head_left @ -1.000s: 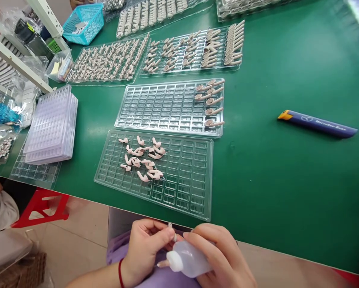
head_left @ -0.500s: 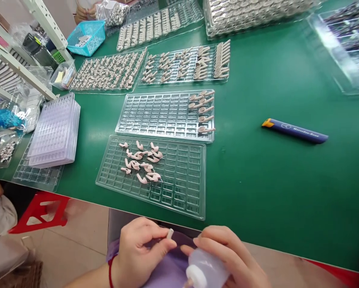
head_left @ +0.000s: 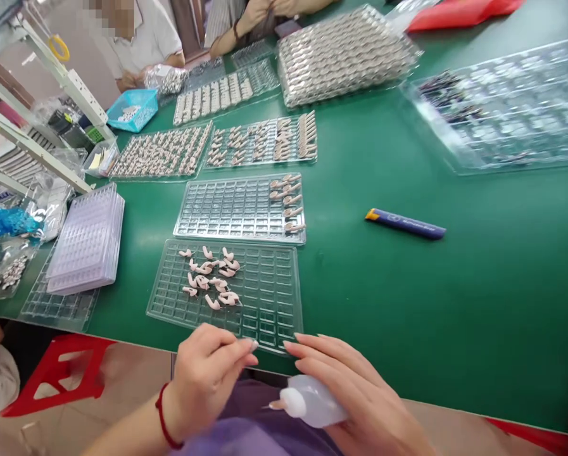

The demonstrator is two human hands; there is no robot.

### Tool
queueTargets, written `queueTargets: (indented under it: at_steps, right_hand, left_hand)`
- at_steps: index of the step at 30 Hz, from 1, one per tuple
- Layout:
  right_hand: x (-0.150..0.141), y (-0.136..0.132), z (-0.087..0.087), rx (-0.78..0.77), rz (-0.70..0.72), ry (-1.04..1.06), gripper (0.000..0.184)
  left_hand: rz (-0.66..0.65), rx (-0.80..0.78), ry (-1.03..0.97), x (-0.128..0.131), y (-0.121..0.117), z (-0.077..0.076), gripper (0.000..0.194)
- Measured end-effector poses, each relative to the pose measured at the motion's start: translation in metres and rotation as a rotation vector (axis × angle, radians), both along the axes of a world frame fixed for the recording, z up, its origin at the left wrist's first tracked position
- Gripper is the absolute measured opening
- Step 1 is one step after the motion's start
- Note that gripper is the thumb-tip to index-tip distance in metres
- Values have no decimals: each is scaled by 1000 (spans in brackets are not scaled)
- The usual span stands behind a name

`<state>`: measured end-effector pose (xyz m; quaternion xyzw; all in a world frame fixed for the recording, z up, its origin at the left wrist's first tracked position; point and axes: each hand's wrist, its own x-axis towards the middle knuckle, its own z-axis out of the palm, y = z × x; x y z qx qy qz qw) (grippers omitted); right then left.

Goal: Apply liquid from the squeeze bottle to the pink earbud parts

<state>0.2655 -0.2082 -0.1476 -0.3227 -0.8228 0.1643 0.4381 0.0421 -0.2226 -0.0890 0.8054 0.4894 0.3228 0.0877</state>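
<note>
My left hand (head_left: 212, 367), with a red cord at its wrist, is closed in a pinch just in front of the near clear tray (head_left: 284, 297). Only a bit of the small pale plastic part in its fingertips shows. My right hand (head_left: 345, 380) is wrapped round a translucent squeeze bottle (head_left: 316, 405) with a white cap and a thin needle tip. The bottle lies tilted, its tip pointing left below my left hand. On the near tray lie several pale pink earbud shells (head_left: 220, 285) with fine wires.
Behind it, another clear tray (head_left: 217, 206) has several shells at its right end. Farther back are filled trays (head_left: 160, 152) and a tall tray stack (head_left: 340, 57). A blue cutter (head_left: 407, 224) lies right, a lilac tray stack (head_left: 87, 240) left. Co-workers' hands (head_left: 255, 16) are across the table.
My view has shifted, showing more of the far side. Both hands now appear higher, nearer the near tray. My left fingers have turned and cover more of the small part; the bottle points further left.
</note>
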Motion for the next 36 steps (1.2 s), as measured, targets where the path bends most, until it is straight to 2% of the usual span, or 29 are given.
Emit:
queueTargets:
  at_steps: [2,6,11,13,16,22,25,31,33,36]
  right_hand:
    - [-1,3,0,34,-35,0,26]
    - [1,3,1,50,-98,13,26]
    - [2,1,-7,57,-153,82,30]
    - [1,1,-9,56,-157,96,31]
    - [2,1,-11,46,-142,73,33]
    - [4,-2,-15,-18,-92,20,38]
    - [1,-2,-17,-12,-89,42,38]
    - [-2,2,-13,6,-108,35,35]
    - [-2,4,-10,31,-139,45,32]
    - [-4,6,-6,57,-177,63,29]
  left_hand:
    - [-61,61,38,-7,32,6,23]
    - [-163,204,178,-8,114,16,15]
    - [-202,227,357,11,209,10,14]
    - [-224,212,422,19,236,5,12]
    - [-263,181,511,24,258,-1,14]
    - [-320,89,607,23,265,0,28]
    - [-290,31,600,21,259,7,26]
    - [-133,-120,508,6,216,34,14]
    - [-99,-201,492,-1,198,38,21]
    - [38,-353,490,-6,179,37,33]
